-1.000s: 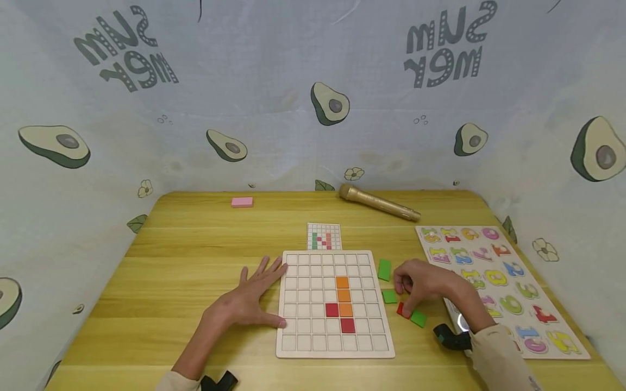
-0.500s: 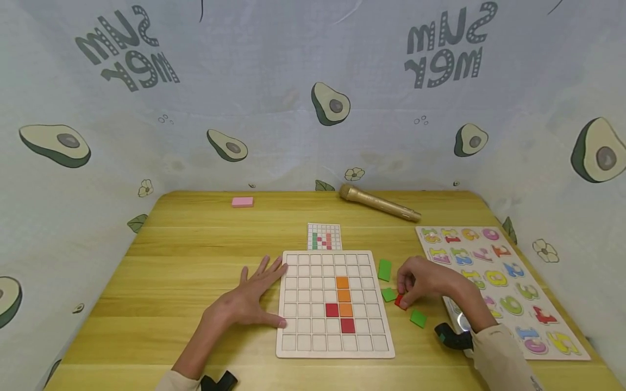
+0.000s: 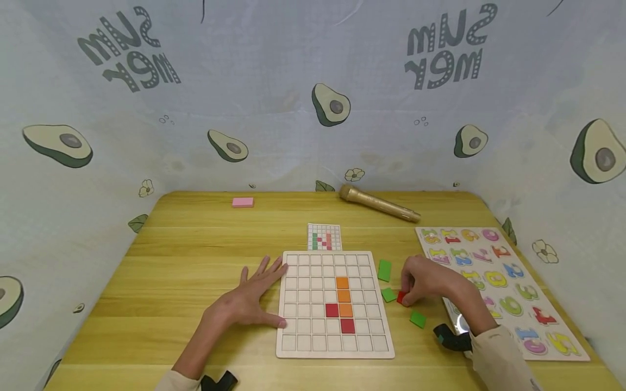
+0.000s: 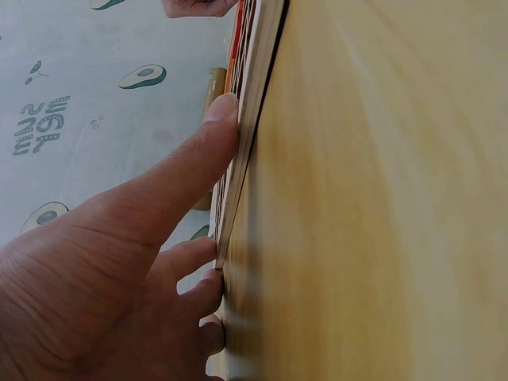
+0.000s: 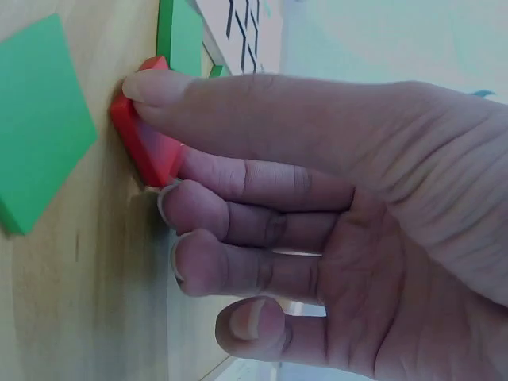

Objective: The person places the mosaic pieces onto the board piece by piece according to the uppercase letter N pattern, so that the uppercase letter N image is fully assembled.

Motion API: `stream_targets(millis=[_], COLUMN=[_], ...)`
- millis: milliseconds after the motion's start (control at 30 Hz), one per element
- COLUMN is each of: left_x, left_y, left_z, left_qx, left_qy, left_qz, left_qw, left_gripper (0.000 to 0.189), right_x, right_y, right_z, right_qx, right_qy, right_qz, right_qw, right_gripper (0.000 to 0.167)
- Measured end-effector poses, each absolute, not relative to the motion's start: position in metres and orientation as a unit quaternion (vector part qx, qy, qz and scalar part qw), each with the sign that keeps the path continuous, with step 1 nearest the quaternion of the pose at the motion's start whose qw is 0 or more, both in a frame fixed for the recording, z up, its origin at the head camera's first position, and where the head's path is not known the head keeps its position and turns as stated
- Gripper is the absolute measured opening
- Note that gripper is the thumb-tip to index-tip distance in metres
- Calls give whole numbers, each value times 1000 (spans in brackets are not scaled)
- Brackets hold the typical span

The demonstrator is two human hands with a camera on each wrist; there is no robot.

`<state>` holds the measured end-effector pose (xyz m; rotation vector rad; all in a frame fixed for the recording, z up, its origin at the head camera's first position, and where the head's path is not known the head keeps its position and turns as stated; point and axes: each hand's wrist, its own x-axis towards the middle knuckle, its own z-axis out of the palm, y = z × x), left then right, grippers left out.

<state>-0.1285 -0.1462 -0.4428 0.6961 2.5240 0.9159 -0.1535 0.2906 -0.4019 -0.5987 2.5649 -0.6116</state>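
Note:
A pale grid board (image 3: 313, 343) lies on the table, with orange tiles (image 3: 344, 296) in one column and two red tiles in its cells. My left hand (image 3: 249, 301) is spread at the board's left edge, and its thumb (image 4: 198, 159) touches the rim. To the right of the board, my right hand (image 3: 425, 279) pinches a loose red tile (image 5: 151, 147) between thumb and fingers, low at the tabletop. Loose green tiles (image 3: 385, 270) lie around it, one (image 3: 418, 319) nearer the front and one (image 3: 389, 295) close beside the red one.
Behind the board lies a small pattern card (image 3: 324, 237). A gold microphone (image 3: 379, 203) and a pink block (image 3: 242, 202) are at the back. On the right lies a number puzzle board (image 3: 508, 288), partly under my right forearm. A printed curtain (image 3: 274, 70) surrounds the table.
The red tile has come away from beside the front green tile, moved back toward the other green tiles with my right hand. My left hand has stayed still.

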Motion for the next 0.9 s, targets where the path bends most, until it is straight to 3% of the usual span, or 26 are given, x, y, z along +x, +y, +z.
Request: stream_targets(millis=[367,600,900], left_x=[-129,-129,-130], left_y=[-147,-148,-146], left_z=[-445,-444,-445], left_qx=[251,251,248], left_qy=[895,895,897], left_qz=[322,323,318], left_qw=[178,178,181], left_gripper=[120,120,120], right_x=[-159,-166,-167], right_y=[296,300,281], right_z=[-402,-399,-403], right_qx=[-238,-278,-344], right_qy=[914,891,868], right_qz=[-255,-300,-341], right_qw=[209,198,114], right_gripper=[19,10,5])
